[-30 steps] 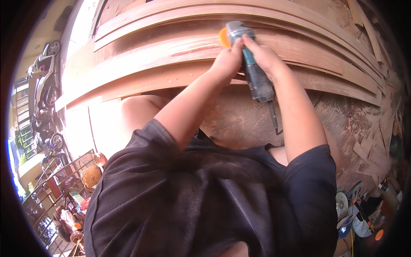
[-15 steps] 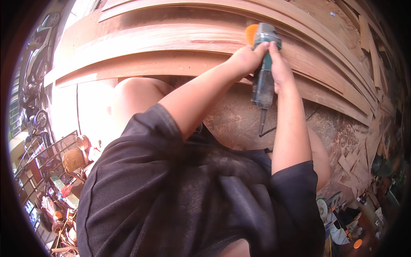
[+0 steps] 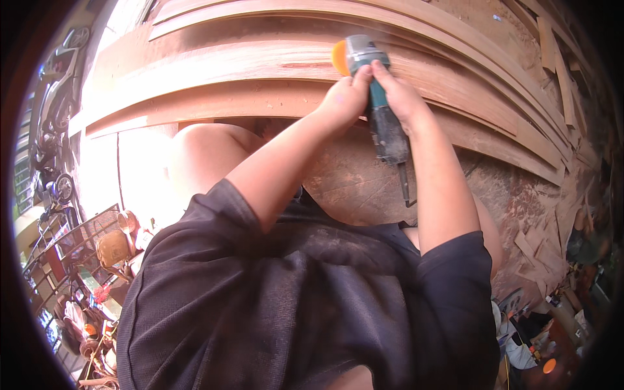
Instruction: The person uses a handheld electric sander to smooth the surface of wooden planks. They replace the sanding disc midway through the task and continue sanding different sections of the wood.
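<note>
Both my hands grip an angle grinder [image 3: 385, 130] with a teal and black body, a grey metal head and an orange disc [image 3: 340, 58]. My left hand [image 3: 348, 96] wraps its left side near the head. Around the right side of the body closes my right hand [image 3: 400, 97], its thumb beside the left one. The disc is over a long reddish wooden board [image 3: 260, 60], at or close to its surface; I cannot tell whether they touch. A dark cord [image 3: 404, 182] trails from the grinder's near end.
More long boards [image 3: 416, 18] lie beyond, and another board [image 3: 195, 103] runs nearer, above my knee. Wood scraps [image 3: 536, 257] litter the dusty floor at right. Motorbikes [image 3: 58, 97] stand far left. A metal mesh rack [image 3: 71, 247] and assorted clutter sit at lower left.
The grinder has moved left along the board with both hands on it. Its head now tilts further left, and my forearms have shifted with it.
</note>
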